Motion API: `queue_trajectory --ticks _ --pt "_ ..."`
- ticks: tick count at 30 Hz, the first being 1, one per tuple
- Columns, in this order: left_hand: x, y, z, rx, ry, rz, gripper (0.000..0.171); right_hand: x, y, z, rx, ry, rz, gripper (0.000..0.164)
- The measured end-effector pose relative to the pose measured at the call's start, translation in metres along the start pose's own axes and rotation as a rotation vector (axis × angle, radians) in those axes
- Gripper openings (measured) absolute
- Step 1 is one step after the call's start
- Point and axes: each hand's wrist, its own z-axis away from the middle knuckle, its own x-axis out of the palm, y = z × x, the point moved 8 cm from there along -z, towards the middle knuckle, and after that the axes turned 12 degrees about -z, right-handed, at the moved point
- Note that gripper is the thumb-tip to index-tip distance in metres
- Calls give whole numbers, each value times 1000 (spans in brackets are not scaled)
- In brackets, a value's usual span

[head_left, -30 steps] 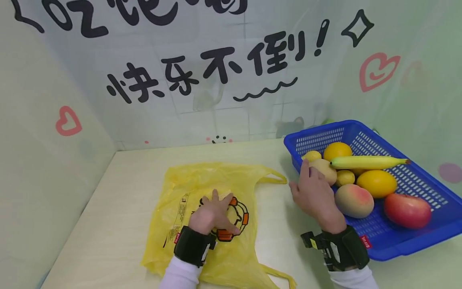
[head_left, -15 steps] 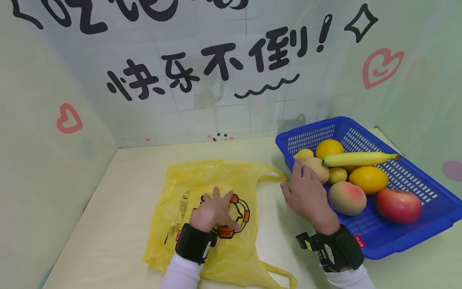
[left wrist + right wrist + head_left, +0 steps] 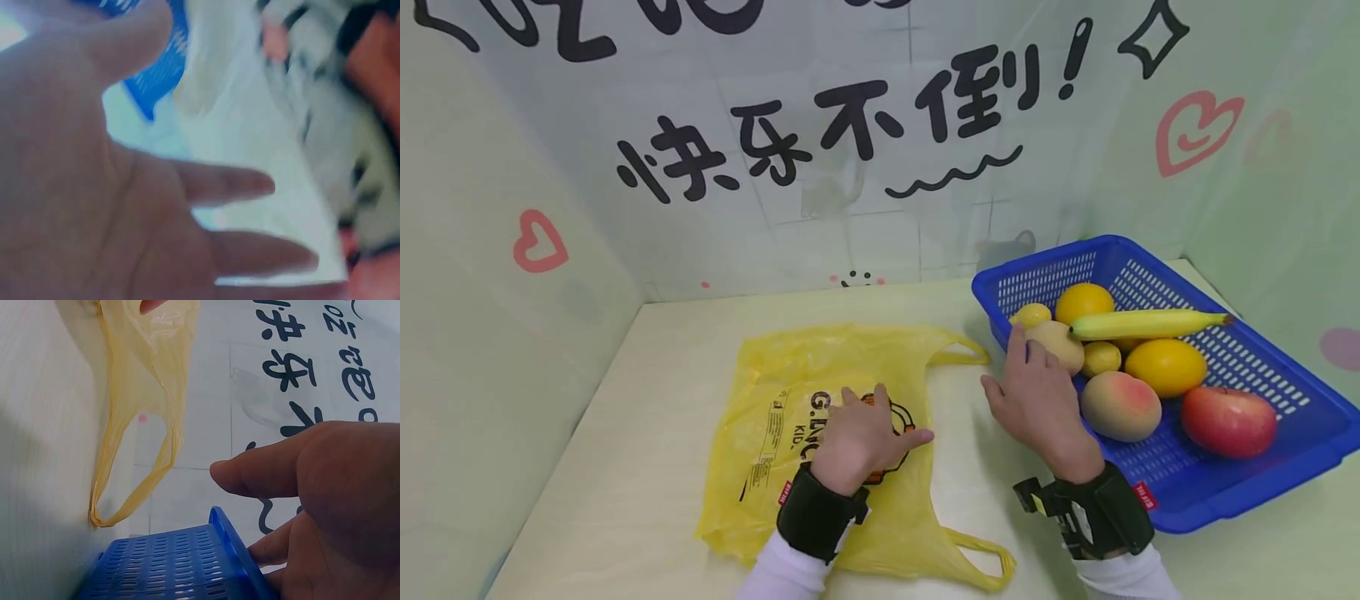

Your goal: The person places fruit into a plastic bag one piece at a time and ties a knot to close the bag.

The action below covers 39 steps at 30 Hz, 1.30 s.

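A yellow plastic carrier bag (image 3: 775, 358) with a printed cartoon lies flat, its two handles pointing right. My left hand (image 3: 859, 433) is over the print with fingers and thumb spread; whether it presses the bag cannot be told. In the blurred left wrist view the fingers (image 3: 231, 184) look straight. At the left rim of a blue perforated basket (image 3: 1217, 517), my right hand (image 3: 1041, 404) rests with fingers reaching over the edge beside a pale round fruit (image 3: 1060, 346). The right wrist view has its thumb (image 3: 262, 469) straight and apart from the basket wall.
The basket holds a banana (image 3: 1150, 324), a peach (image 3: 1122, 406), a red apple (image 3: 1228, 422), an orange-yellow fruit (image 3: 1167, 367) and several other fruits. A printed wall covering (image 3: 925, 242) stands behind the light tabletop (image 3: 625, 417).
The basket slid left together with my right hand, then stayed. My left hand shifted slightly right across the bag, its thumb stretching out toward the bag's right edge.
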Motion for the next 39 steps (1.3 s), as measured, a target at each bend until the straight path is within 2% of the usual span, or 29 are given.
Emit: queue_trajectory --ticks 5,9,14,16,19,21,24,27,30,34,39 --pt "3 16 -3 -15 168 -102 97 1 -1 -4 7 -15 -1 70" --pt "6 27 -5 25 217 -130 80 -1 -3 -5 2 -5 -1 70" --pt "11 33 -8 109 164 -6 33 -1 -5 -5 -3 5 1 70" --pt "12 33 -8 146 141 57 21 0 -5 -4 5 10 -5 70" --pt "10 30 -9 186 121 138 17 -1 -8 -2 5 57 -50 67" --pt "5 27 -9 194 131 184 16 -2 -12 -2 -26 90 -127 64" --pt "-7 21 -10 202 173 245 16 -1 -25 -5 -140 77 -227 56" --pt "-21 14 -10 200 222 317 13 4 -40 -3 -256 -36 -183 41" --pt "-34 7 -6 197 234 406 11 18 -47 2 -315 -238 -143 33" --pt "-46 3 0 205 250 532 11 47 -47 7 -306 -493 -274 45" --pt "-51 7 3 257 276 656 16 82 -52 15 -344 -661 -370 61"
